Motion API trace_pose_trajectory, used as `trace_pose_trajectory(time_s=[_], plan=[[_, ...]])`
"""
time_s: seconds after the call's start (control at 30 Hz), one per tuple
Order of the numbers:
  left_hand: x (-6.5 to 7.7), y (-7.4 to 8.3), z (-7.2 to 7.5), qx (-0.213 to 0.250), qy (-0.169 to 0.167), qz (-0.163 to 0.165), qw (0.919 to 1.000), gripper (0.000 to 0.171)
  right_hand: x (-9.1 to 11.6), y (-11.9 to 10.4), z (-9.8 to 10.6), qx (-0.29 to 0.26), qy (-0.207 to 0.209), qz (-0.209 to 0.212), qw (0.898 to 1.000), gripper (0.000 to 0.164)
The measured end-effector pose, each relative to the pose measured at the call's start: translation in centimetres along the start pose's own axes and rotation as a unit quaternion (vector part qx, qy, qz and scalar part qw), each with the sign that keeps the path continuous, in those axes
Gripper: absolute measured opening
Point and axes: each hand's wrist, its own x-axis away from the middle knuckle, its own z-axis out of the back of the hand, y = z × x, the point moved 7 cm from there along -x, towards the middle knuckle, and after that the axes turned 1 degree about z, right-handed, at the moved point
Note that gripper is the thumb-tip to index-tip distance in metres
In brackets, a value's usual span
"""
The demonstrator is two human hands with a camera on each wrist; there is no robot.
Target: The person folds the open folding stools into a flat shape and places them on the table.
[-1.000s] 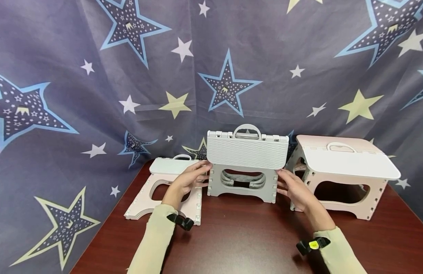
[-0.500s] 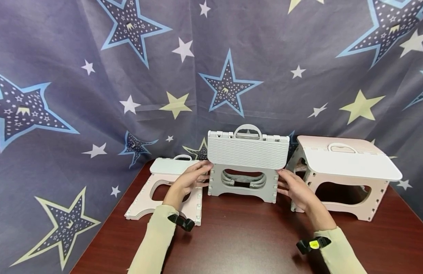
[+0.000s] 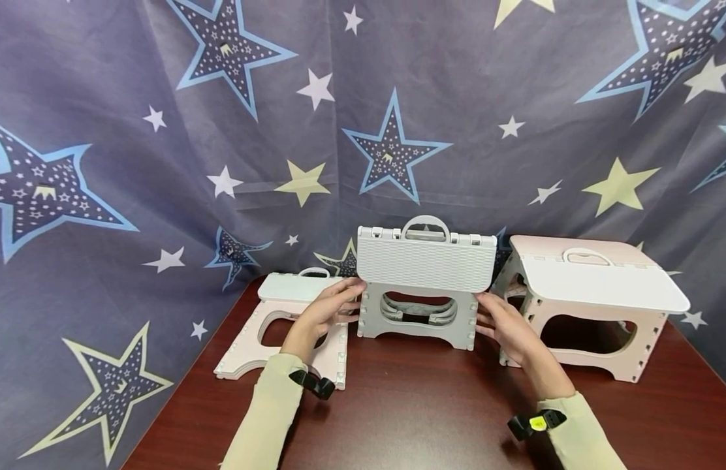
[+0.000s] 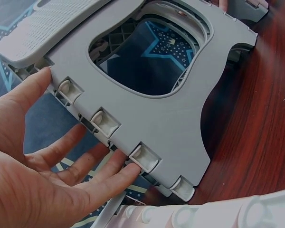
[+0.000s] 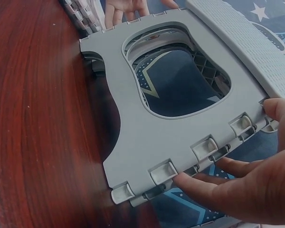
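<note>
While nothing has visibly shifted, the grey stool (image 3: 425, 274) stands upright near the far edge of the table (image 3: 422, 411); left hand (image 3: 323, 310) and right hand (image 3: 508, 329), fingers spread, touch its sides without gripping; I'd call it steadying.

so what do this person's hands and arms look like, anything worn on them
The left hand and right hand wear no gloves. The left sleeve and right sleeve are plain pale cream. Each wrist has a black strapped-on device, left and right; the right one carries a yellow label.
</note>
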Motion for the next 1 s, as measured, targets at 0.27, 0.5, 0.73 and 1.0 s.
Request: trace_pose_trajectory(time_s=[0.27, 0.5, 0.73, 1.0], plan=[[-0.05, -0.06, 0.03, -0.002, 0.003, -0.001, 1.0, 0.06, -0.1, 0.25, 0.06, 0.001, 0.008, -0.005, 1.0, 0.068], [0.04, 0.05, -0.05, 0.006, 0.005, -0.004, 1.0, 0.058, -0.17, 0.24, 0.08, -0.001, 0.005, -0.006, 1.0, 0.071], [-0.17, -0.13, 0.01, 0.0, 0.014, -0.011, 0.9998, 0.055, -0.21, 0.31, 0.04, -0.004, 0.007, -0.009, 1.0, 0.073], [-0.46, -0.38, 0.21, -0.003, 0.026, -0.013, 0.9996, 0.053, -0.19, 0.3, -0.05, -0.009, 0.014, -0.013, 1.0, 0.072]])
